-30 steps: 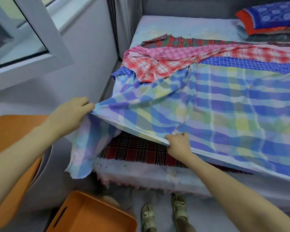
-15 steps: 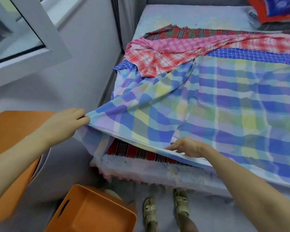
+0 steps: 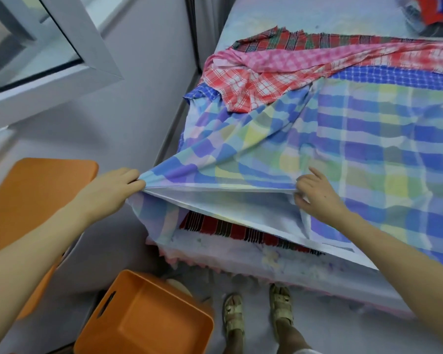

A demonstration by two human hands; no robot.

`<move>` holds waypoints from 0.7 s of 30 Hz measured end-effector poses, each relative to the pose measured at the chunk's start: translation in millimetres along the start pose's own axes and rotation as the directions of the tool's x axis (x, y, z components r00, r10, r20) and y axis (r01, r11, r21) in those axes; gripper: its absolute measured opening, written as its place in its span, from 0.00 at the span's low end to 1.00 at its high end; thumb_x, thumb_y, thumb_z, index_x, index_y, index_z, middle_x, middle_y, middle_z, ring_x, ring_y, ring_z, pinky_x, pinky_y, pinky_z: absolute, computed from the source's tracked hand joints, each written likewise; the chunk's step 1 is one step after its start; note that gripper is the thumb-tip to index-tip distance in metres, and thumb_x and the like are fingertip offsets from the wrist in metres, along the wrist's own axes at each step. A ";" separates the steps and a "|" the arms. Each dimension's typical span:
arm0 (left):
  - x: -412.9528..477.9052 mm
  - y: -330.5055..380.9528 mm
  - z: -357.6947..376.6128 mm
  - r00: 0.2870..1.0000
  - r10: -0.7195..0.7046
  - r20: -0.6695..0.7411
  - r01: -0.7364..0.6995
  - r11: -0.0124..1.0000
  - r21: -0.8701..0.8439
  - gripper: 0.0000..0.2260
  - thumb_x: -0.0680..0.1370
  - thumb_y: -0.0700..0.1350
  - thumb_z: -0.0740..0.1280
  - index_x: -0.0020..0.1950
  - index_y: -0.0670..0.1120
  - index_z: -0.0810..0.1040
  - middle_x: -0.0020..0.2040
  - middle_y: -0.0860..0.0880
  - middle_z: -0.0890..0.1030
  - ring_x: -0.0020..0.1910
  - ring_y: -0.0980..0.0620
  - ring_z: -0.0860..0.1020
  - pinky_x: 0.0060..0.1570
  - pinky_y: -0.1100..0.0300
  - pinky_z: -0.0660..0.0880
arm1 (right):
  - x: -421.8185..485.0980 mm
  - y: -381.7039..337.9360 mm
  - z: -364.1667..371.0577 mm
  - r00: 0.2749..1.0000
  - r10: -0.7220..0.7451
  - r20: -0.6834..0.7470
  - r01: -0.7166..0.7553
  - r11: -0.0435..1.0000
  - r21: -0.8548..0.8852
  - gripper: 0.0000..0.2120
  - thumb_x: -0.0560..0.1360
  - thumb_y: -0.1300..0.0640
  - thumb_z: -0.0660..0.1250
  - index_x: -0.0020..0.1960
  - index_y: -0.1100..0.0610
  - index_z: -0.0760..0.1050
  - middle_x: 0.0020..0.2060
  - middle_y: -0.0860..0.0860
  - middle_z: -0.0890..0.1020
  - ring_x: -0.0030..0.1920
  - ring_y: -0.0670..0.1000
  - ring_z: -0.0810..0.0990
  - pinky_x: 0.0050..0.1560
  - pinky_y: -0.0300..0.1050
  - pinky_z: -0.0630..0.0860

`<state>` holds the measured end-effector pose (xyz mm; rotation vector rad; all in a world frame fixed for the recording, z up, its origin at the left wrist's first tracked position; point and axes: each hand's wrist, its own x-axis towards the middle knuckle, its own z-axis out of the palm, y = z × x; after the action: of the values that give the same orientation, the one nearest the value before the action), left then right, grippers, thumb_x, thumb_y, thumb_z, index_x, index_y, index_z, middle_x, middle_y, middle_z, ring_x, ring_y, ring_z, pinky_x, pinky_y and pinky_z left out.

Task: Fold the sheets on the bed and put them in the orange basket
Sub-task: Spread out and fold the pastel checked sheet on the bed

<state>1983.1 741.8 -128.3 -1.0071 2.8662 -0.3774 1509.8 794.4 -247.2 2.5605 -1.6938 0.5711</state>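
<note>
A large blue, yellow and green checked sheet lies spread over the bed. My left hand grips its near left corner, lifted off the bed's edge. My right hand pinches the same front hem further right, its forefinger sticking out, and the hem is taut between both hands. Beyond it lie a red-and-white checked sheet, a pink checked sheet, a small-check blue sheet and a dark red-green plaid sheet. The orange basket stands empty on the floor below my left arm.
A dark red striped cloth shows under the lifted hem on the mattress. An orange lid or stool top is at the left by the wall. An open window frame juts out upper left. My sandalled feet stand by the bed.
My right hand has slid right along the front hem and taken a pinch on it. The hem between my hands has risen and pulled taut. My left hand keeps its hold.
</note>
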 end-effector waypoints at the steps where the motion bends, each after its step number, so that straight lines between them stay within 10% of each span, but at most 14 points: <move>1: -0.3 -0.5 1.1 1.000 -0.014 -0.010 0.014 1.000 -0.011 0.26 0.53 0.24 0.69 0.42 0.46 0.66 0.34 0.44 0.70 0.29 0.44 0.71 0.30 0.61 0.56 | -7.1 3.7 -10.0 0.995 -0.093 0.033 0.092 0.996 0.015 0.10 0.73 0.57 0.57 0.34 0.58 0.67 0.29 0.52 0.71 0.37 0.53 0.70 0.59 0.51 0.68; 4: 2.4 -3.1 -0.6 0.999 -0.040 -0.007 0.040 0.999 -0.034 0.30 0.50 0.25 0.72 0.42 0.46 0.65 0.33 0.43 0.71 0.29 0.44 0.73 0.30 0.61 0.57 | -31.0 -9.1 -25.1 0.930 -0.076 0.360 0.067 0.997 0.037 0.08 0.76 0.54 0.54 0.39 0.54 0.60 0.27 0.49 0.67 0.30 0.56 0.69 0.28 0.39 0.60; 9: 5.5 -7.7 -0.4 1.000 -0.027 0.006 0.028 0.999 -0.040 0.31 0.49 0.25 0.72 0.42 0.47 0.64 0.33 0.43 0.70 0.28 0.44 0.72 0.25 0.61 0.59 | -59.5 -25.2 3.4 0.925 0.088 0.368 -0.080 0.996 -0.037 0.18 0.57 0.63 0.68 0.39 0.52 0.61 0.25 0.50 0.69 0.23 0.54 0.70 0.21 0.38 0.54; 12: 5.0 -12.6 0.5 0.999 -0.040 0.011 0.040 0.999 -0.029 0.31 0.49 0.25 0.72 0.42 0.47 0.64 0.33 0.43 0.71 0.28 0.43 0.73 0.26 0.62 0.58 | -78.7 -38.3 23.0 0.924 0.159 0.346 -0.159 0.987 -0.030 0.04 0.66 0.58 0.67 0.37 0.54 0.71 0.28 0.50 0.74 0.27 0.55 0.76 0.23 0.40 0.58; 17: 7.1 -16.0 -1.4 0.999 -0.044 0.004 0.044 0.998 -0.047 0.31 0.49 0.25 0.72 0.42 0.48 0.65 0.33 0.42 0.72 0.28 0.43 0.73 0.28 0.62 0.58 | -97.7 -61.2 16.8 0.904 0.281 0.323 -0.320 0.944 0.075 0.23 0.78 0.41 0.50 0.37 0.53 0.75 0.32 0.47 0.74 0.33 0.48 0.73 0.30 0.39 0.60; 21: 8.2 -16.5 -1.2 0.999 -0.035 0.022 0.036 0.999 -0.032 0.31 0.48 0.24 0.71 0.41 0.48 0.63 0.33 0.43 0.70 0.28 0.44 0.72 0.26 0.62 0.57 | -105.0 -71.9 4.4 0.917 0.210 0.339 -0.211 0.977 -0.033 0.13 0.71 0.44 0.66 0.37 0.53 0.73 0.30 0.47 0.73 0.29 0.49 0.73 0.29 0.38 0.60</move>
<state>1986.5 724.5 -122.8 -1.0626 2.8481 -0.3214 1539.1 916.1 -270.8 2.6174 -2.0925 0.1324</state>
